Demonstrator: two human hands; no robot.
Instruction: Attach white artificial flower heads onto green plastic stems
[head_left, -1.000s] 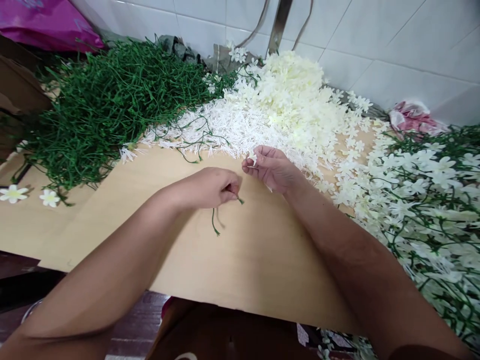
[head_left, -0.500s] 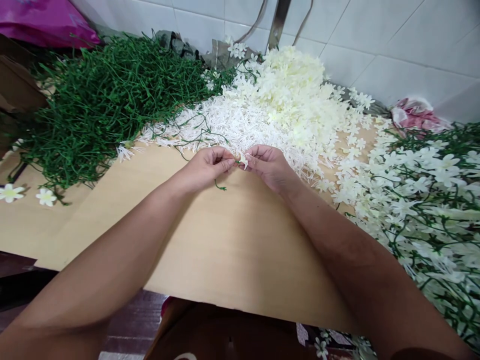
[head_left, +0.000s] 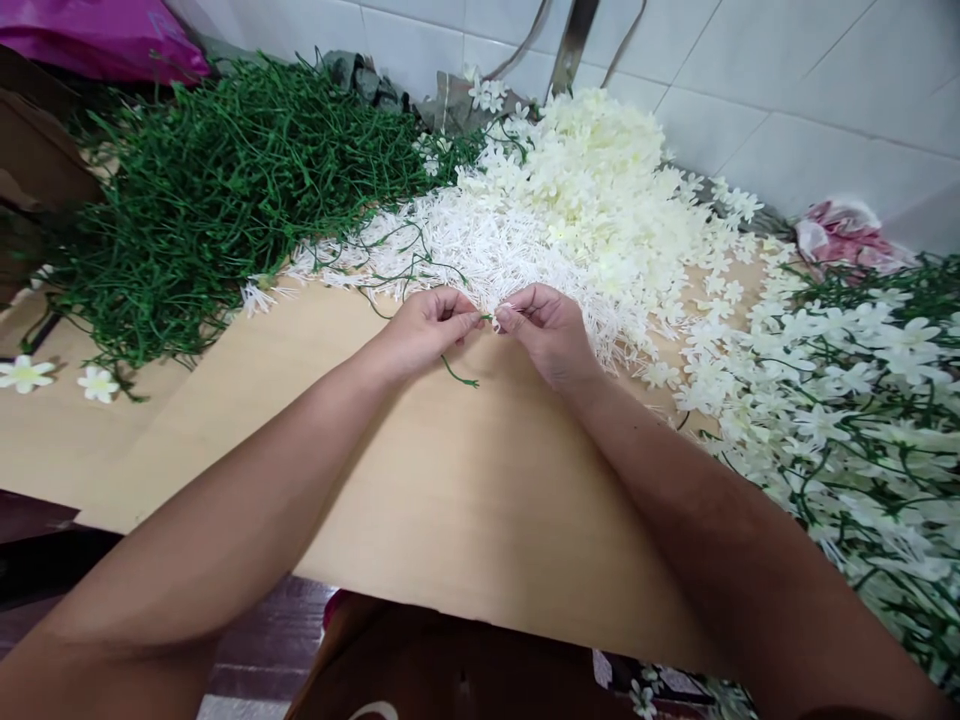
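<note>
Hands were apart a second ago, now nearly meet. Left hand pinches green stem, one end dangling below it; right hand pinches small white piece. Stem tip and piece look in contact between them.

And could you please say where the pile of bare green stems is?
In the head view, the green stem pile lies upper left, beyond the left hand, beside the white filaments.
</note>
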